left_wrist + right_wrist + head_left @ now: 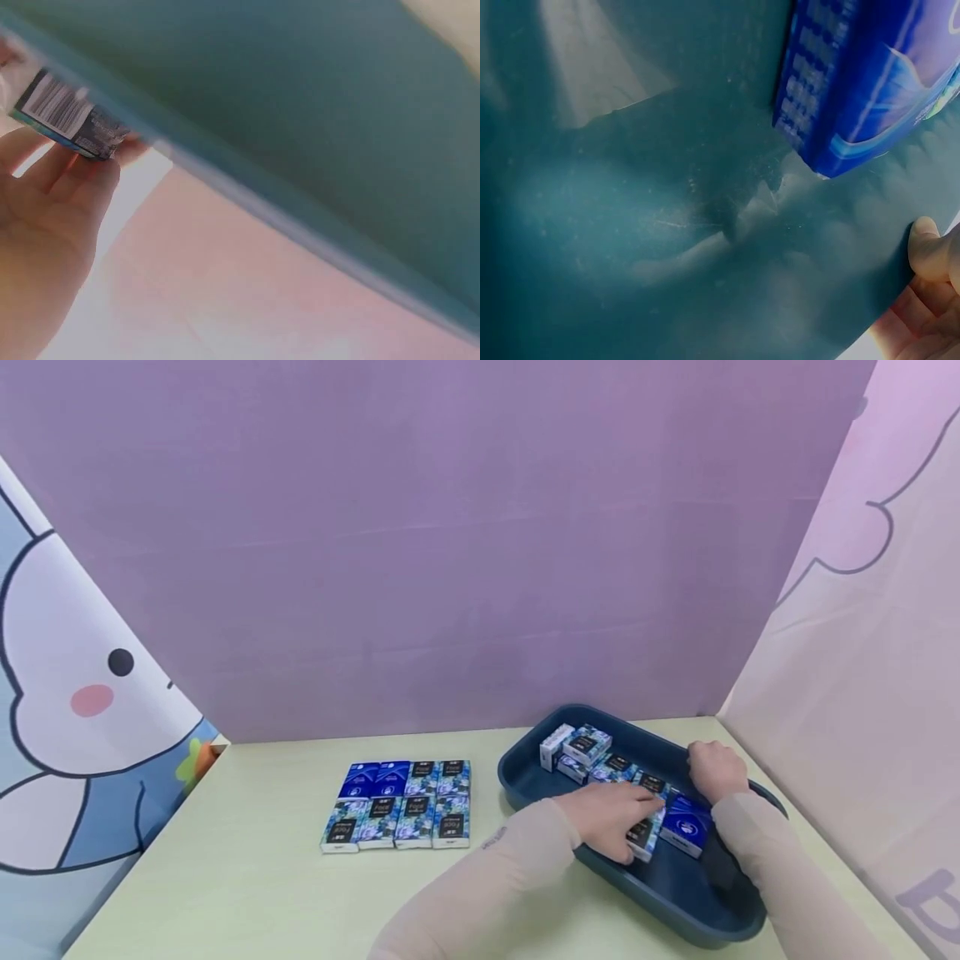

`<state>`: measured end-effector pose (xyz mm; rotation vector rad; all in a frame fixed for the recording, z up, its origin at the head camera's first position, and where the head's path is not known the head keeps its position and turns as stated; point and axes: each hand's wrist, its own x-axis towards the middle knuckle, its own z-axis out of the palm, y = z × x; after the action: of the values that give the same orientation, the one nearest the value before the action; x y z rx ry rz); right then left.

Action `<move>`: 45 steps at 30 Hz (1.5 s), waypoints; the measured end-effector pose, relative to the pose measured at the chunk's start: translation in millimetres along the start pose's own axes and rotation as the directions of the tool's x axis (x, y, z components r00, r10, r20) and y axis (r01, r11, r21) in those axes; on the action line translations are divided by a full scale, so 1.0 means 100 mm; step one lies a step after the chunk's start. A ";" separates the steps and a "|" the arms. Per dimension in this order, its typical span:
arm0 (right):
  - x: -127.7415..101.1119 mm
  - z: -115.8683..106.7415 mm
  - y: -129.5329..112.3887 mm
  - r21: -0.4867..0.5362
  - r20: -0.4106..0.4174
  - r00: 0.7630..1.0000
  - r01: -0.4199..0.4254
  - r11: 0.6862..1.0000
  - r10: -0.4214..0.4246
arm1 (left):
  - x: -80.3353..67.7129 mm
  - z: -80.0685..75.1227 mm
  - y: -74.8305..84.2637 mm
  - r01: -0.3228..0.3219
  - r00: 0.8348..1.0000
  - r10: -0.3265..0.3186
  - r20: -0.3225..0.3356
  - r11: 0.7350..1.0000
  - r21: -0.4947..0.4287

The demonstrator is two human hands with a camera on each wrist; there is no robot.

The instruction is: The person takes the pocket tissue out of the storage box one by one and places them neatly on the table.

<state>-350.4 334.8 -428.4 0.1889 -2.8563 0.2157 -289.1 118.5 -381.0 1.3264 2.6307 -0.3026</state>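
Observation:
A dark teal plastic tray (678, 906) sits at an angle on the right of the table, with several small tissue packs inside. My left hand (609, 818) reaches over its near rim and holds a floral tissue pack (642, 839) between thumb and fingers. In the left wrist view, fingertips lie against that pack's barcode end (60, 105). At the far right side, my right hand (717, 770) grips the tray's rim, its thumb (928, 251) inside and the other fingers outside. A plain blue tissue pack (686, 823) lies between both hands.
Two rows of tissue packs (415, 807), blue and floral, lie side by side on the pale table (247, 877), left of the tray. More packs (587, 744) fill the tray's far left end. A purple panel (450, 568) stands behind; printed sheets flank both sides.

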 end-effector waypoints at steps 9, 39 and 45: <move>-0.01 0.00 0.00 0.004 0.013 1.000 0.005 1.000 -0.005 | -0.37 0.04 -0.25 0.058 0.992 -0.056 -0.114 0.998 0.018; -0.02 -0.04 0.00 0.015 0.009 1.000 0.030 0.999 -0.030 | -1.82 0.51 -0.66 0.154 0.955 -0.174 -0.241 0.983 -0.098; -0.03 -0.04 -0.01 0.012 0.007 0.999 0.033 0.999 -0.033 | -2.17 0.67 -0.74 0.240 0.936 -0.277 -0.218 0.954 -0.180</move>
<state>-346.5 334.5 -425.1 0.2393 -2.8571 0.2256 -217.7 -109.3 -383.8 1.0252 2.9676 0.0284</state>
